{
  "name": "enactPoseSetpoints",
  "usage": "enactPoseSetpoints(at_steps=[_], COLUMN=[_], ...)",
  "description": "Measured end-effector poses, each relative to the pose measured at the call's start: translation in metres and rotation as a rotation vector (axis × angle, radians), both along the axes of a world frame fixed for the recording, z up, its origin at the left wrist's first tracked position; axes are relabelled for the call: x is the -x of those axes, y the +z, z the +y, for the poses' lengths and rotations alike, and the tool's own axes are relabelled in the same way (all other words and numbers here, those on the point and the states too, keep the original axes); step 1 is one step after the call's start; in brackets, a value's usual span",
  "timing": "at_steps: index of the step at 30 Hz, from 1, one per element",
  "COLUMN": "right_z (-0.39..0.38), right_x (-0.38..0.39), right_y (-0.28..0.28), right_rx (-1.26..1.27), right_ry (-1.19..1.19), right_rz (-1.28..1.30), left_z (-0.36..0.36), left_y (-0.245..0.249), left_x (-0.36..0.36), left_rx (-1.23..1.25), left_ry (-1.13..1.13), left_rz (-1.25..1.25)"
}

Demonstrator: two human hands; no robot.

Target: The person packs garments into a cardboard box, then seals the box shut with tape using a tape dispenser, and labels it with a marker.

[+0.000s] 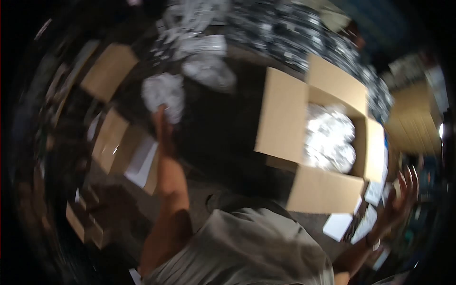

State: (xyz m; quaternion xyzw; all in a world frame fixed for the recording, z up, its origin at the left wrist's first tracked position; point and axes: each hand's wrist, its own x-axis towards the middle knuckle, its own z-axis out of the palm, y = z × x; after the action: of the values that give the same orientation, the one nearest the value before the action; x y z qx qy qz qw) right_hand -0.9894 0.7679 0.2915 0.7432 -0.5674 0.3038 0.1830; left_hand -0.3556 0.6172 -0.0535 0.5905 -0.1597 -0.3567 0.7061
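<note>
My left hand (163, 124) reaches forward and touches the near side of a clear plastic-wrapped bundle (164, 95). Its fingers are blurred and partly hidden against the bundle, so the grip is unclear. A second wrapped bundle (209, 72) lies just beyond, to the right. At the right, my right hand (403, 197) is raised with its fingers apart and nothing in it. Between the hands stands an open cardboard box (282, 116), flaps folded out, with shiny clear-wrapped items (330, 137) inside.
Stacks of plastic-wrapped items (270, 28) fill the back. More cardboard boxes stand at the left (110, 71) and far right (413, 121). White papers (338, 226) lie near the box's front right. Part of another person (352, 33) shows at the back right.
</note>
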Motion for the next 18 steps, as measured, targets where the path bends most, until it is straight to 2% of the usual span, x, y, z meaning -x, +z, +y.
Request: enactPoseSetpoints(at_steps=[1,2,3,4,5,6,7,9,11,12,13,14,15,16,18], right_z=[0.001,-0.01,-0.014,-0.018,-0.025,-0.034,-0.04,-0.049,-0.059,-0.064,-0.076,-0.085,-0.088,-0.091,-0.109], right_x=[0.004,-0.022,-0.034,-0.047,-0.057,-0.065,-0.071,-0.08,-0.09,-0.092,-0.083,-0.065,-0.047,-0.029,0.018], right_y=[0.0,-0.005,-0.001,0.006,0.005,0.002,0.001,0.002,0.001,-0.003,-0.008,-0.01,-0.006,-0.002,-0.003], right_rx=[-0.011,0.039,0.025,-0.006,0.006,0.025,-0.002,-0.142,-0.284,-0.308,-0.121,0.028,-0.132,-0.302,-0.511], right_ry=[-0.1,-0.029,0.008,0.06,0.172,0.299,0.39,0.549,0.711,0.811,0.806,0.672,0.76,0.84,0.753], right_rz=[0.169,0.019,0.039,0.048,-0.05,-0.154,-0.245,-0.456,-0.713,-0.851,-0.691,-0.606,-0.941,-1.272,-1.367], left_z=[-0.008,-0.004,0.0,0.003,0.018,0.016,0.02,0.036,0.06,0.074,0.086,0.093,0.106,0.105,0.094], left_y=[-0.027,0.017,0.065,0.078,0.144,0.157,0.188,0.233,0.252,0.229,0.239,0.228,0.278,0.297,0.314], left_x=[0.004,0.023,0.06,0.067,0.121,0.131,0.163,0.229,0.311,0.334,0.356,0.39,0.417,0.404,0.364], left_rx=[0.271,0.036,0.162,0.326,0.418,0.633,0.716,0.599,0.688,0.508,0.709,0.85,0.795,0.8,0.773], left_ry=[-0.001,-0.007,0.003,-0.109,-0.105,-0.255,-0.223,-0.182,-0.306,-0.429,-0.594,-1.005,-0.876,-0.884,-1.283], left_rz=[0.004,-0.24,-0.075,-0.076,0.032,-0.002,-0.076,-0.514,-0.092,-0.529,-0.978,-0.455,-0.598,-0.604,-1.1])
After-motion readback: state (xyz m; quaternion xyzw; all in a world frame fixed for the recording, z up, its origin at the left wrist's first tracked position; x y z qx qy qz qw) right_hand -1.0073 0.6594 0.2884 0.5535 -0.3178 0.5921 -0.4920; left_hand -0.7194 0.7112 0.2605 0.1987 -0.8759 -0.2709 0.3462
